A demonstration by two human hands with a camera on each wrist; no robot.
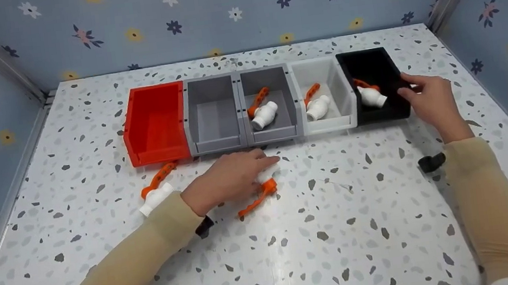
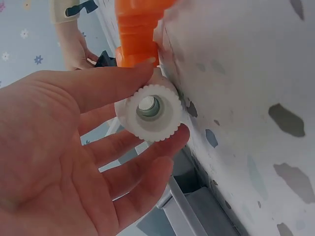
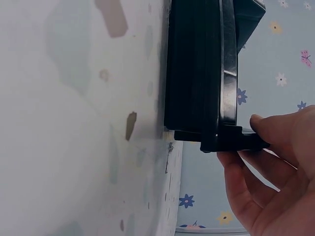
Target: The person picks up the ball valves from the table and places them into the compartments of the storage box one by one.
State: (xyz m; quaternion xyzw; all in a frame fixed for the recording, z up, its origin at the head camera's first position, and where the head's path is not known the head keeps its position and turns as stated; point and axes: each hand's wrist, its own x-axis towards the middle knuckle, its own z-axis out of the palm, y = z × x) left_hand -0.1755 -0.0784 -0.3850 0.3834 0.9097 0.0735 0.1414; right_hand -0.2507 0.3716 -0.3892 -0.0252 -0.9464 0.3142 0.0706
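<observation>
My left hand [image 1: 231,176] grips a white ball valve [image 1: 266,175] with an orange handle, low over the speckled table in front of the grey bins. In the left wrist view, the thumb lies on one side of the valve's ridged collar [image 2: 170,118] and the fingers curve behind it. Over at the right, my right hand [image 1: 435,98] pinches the side edge of the black bin [image 1: 384,114] between thumb and fingers. Inside that bin lies another white valve [image 1: 373,97] with an orange handle.
A red bin [image 1: 159,156], a left grey bin [image 1: 218,144], a right grey bin [image 1: 275,134] and a white bin [image 1: 329,125] adjoin the black one. The right grey and white bins each hold a valve. Another valve [image 1: 156,198] lies beside the left forearm. Flowered walls surround the table.
</observation>
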